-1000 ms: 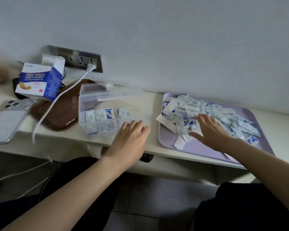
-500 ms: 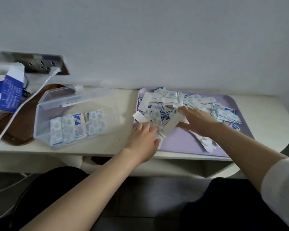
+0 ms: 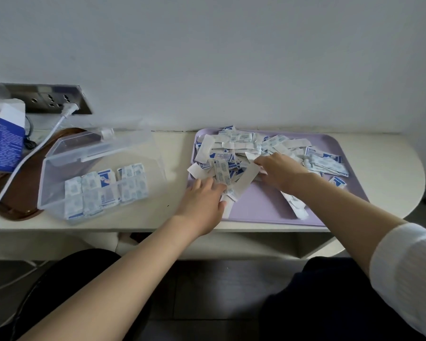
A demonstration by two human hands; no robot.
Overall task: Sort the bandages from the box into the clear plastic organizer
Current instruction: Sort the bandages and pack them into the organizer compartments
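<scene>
The left hand (image 3: 202,203) lies palm down at the near left edge of the purple tray (image 3: 268,210). Its grip is wide, with the fingers stretched flat and their tips touching the front of the loose bandages (image 3: 234,153). The heap spreads ahead of this grip and to its right, across the far half of the tray. A long white strip (image 3: 246,179) slants from just beside the left fingertips up to the right hand (image 3: 280,171), which rests on the heap. Its fingers curl down into the wrappers, so I cannot tell whether this grip holds anything. More bandages lie beyond and to the right of it, and a few lie under its wrist. The clear plastic organizer (image 3: 52,183) stands on the surface (image 3: 162,215) to the left of the left grip, apart from it, with its lid tipped back. Rows of sorted bandages (image 3: 103,190) stand along its near side. Further left of both grips, a blue and white box (image 3: 6,143) sits open beside a brown tray (image 3: 17,195). A white cable (image 3: 35,153) crosses that tray up to a wall socket (image 3: 52,99).
</scene>
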